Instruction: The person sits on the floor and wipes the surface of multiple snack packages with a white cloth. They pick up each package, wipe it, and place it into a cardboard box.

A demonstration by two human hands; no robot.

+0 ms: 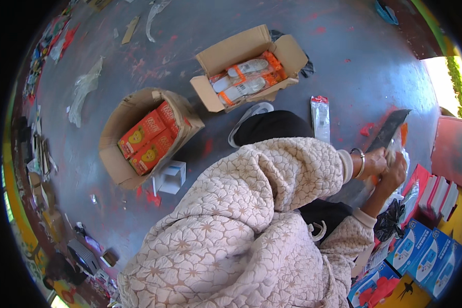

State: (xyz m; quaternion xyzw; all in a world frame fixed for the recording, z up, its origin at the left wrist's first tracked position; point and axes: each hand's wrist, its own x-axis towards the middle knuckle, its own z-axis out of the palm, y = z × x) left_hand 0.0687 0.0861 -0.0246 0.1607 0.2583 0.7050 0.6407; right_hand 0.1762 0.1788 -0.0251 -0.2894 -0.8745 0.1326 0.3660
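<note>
My left hand (373, 163), with a bangle at the wrist, and my right hand (393, 173) meet at the right side of the head view. Their fingers are closed, bunched together on a clear plastic bag (403, 154) with white and orange showing. What lies between the fingertips is hidden. A dark flat strip (390, 131) lies just beyond the hands. To the left of it, a flat clear packet with a red top (321, 119) rests on the floor. An open carton (236, 56) farther back holds several orange-and-white insole-shaped packs (249, 74).
Left of me stands another open carton (113, 159) with red boxes (149, 136) inside. Beside it is a small white open box (170, 177). Blue boxes (421, 249), red-and-white boxes (437, 195) and a black plastic bag (391, 220) crowd the right. Plastic scraps (84, 92) litter the floor.
</note>
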